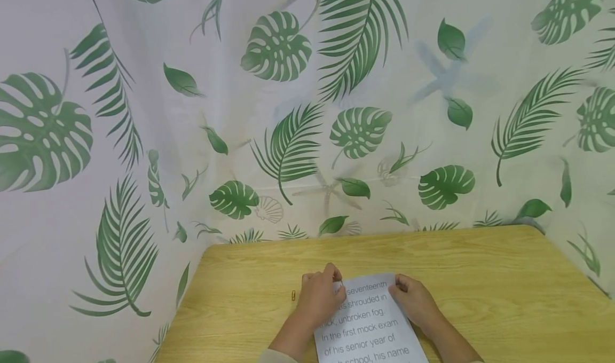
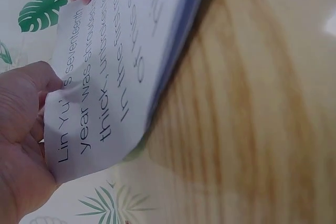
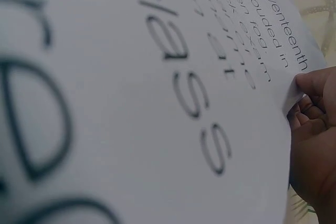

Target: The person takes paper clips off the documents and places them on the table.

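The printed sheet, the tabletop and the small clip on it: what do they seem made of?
Printed sheet: likely matte paper, white, thin and curving. Tabletop: wood or wood-look laminate, semi-gloss, with visible grain and a highlight. Small clip: golden, perhaps metal, but too tiny to be sure.

Closed in at the back and along both sides by pale walls (image 1: 218,75), creased here and there like hung cloth. Printed all over with green leaves (image 1: 281,45), palm fronds (image 1: 362,32), faint starfish (image 1: 447,77) and small shells (image 1: 270,210). Furnished with a yellowish wood-grain counter (image 1: 480,267), rounded at its far corners. Lit softly, cooler toward the left; marked by white glare (image 2: 331,26) on the counter in the left wrist view.
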`<state>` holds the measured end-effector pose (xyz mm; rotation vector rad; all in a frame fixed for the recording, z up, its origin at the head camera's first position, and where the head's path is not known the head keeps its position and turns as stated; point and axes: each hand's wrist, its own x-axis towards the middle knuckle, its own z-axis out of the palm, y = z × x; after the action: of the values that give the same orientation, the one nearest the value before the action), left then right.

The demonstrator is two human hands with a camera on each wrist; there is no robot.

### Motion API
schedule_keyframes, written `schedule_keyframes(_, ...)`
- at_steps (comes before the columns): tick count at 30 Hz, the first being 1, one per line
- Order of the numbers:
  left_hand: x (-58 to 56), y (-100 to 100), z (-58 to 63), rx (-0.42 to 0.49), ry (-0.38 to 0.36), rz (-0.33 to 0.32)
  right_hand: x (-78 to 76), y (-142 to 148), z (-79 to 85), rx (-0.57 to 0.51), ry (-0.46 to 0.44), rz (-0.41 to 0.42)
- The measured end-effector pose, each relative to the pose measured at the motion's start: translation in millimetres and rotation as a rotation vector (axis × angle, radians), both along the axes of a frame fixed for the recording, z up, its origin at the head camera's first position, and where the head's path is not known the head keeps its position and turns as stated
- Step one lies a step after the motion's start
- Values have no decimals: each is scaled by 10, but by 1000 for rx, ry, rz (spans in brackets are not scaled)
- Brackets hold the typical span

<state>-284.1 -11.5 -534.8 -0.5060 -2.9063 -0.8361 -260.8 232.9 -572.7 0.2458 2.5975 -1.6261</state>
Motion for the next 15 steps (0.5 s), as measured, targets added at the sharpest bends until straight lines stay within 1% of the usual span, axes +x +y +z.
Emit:
schedule_keyframes(6, -19, -9, -7, -28, 8, -4, 11, -11, 4, 12, 2, 0)
schedule_keyframes(9, -32, -12, -20, -44, 7, 6, 12, -9, -1, 8, 4, -2)
schedule_keyframes(11, -37, -17, -21, -45, 10, 14, 15, -5, -1, -3, 2, -1)
schedule_keyframes(15, -38, -33, 2, -34, 20, 9, 20, 1, 9, -14, 0, 1)
